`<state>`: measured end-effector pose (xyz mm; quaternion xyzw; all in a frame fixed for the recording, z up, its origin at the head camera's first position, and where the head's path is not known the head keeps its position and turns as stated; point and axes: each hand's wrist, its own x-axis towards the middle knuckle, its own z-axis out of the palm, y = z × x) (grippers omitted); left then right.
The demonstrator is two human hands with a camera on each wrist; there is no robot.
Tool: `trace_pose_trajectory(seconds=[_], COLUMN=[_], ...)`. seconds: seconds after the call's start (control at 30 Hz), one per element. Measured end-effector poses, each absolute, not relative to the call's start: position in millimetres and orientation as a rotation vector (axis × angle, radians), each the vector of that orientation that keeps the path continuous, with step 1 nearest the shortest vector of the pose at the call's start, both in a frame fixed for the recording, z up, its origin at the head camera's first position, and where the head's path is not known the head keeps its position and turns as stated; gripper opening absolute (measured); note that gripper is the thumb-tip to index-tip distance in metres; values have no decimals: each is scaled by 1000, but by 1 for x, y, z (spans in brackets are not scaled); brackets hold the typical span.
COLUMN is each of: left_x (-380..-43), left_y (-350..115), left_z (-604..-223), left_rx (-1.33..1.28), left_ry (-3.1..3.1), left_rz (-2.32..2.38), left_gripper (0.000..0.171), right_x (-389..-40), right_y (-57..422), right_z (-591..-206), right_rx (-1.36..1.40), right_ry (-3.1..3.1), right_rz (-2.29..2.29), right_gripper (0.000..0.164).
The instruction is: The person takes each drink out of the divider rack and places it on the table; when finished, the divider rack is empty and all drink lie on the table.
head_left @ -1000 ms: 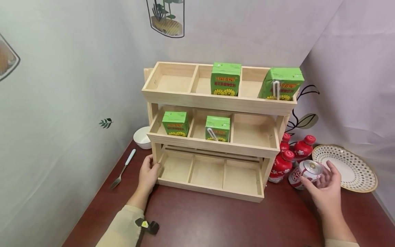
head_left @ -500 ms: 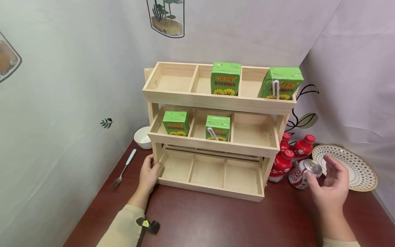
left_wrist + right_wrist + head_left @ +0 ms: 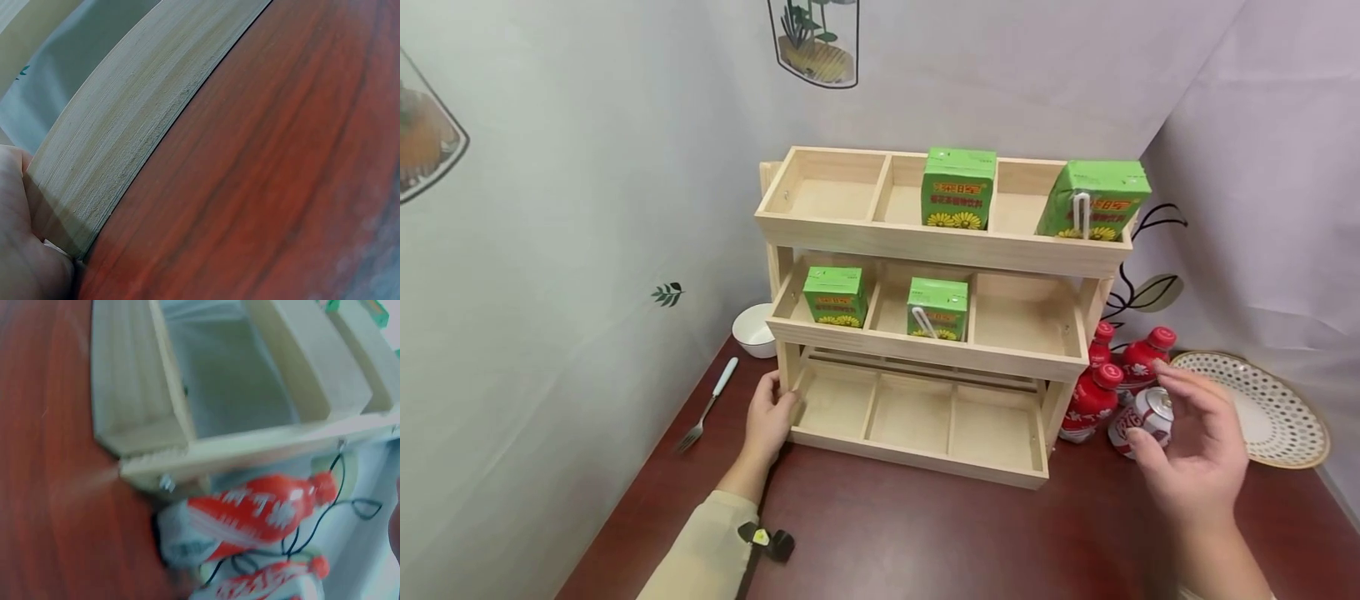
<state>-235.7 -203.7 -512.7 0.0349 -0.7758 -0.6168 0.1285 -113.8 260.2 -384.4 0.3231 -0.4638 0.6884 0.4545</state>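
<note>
wooden rack (image 3: pixel 917 347): likely light, stiff; left grip (image 3: pixel 770 421) clasps its lower left corner, a suitable hold. right grip (image 3: pixel 1204 454): spread, empty; smooth can (image 3: pixel 1145 412) may slip, take mid-body.

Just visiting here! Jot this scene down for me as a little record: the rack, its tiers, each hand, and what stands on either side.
Rack: three-tier wooden rack, three compartments per tier
Top tier: green drink carton in the middle; tilted carton with straw at right
Middle tier: carton at left; carton with straw in the middle
Left hand: grips the bottom tier's left end
Right hand: beside the drink can, fingers spread
Right side: red bottles, dotted plate
Left side: white bowl, fork
</note>
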Motion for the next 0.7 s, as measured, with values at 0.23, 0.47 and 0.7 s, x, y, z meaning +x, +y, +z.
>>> trace_pose_trajectory(seconds=[0.23,0.47,0.7], left_x=[-234,-233,-237], left_y=[-205,-207,-205], left_z=[-516,-518,-516], left_rx=[111,113,98], left_ry=[-2238,-2247,-2245], left_rz=[-1803,-1806,-1787], left_gripper=[38,38,38], right_x=[-122,-133,-151], right_y=[235,209,182], right_z=[-360,-334,-334], right_rx=[900,914,626], right_ry=[-1281,-1611,-1870], right_rz=[1614,1341,959], right_gripper=[52,50,37])
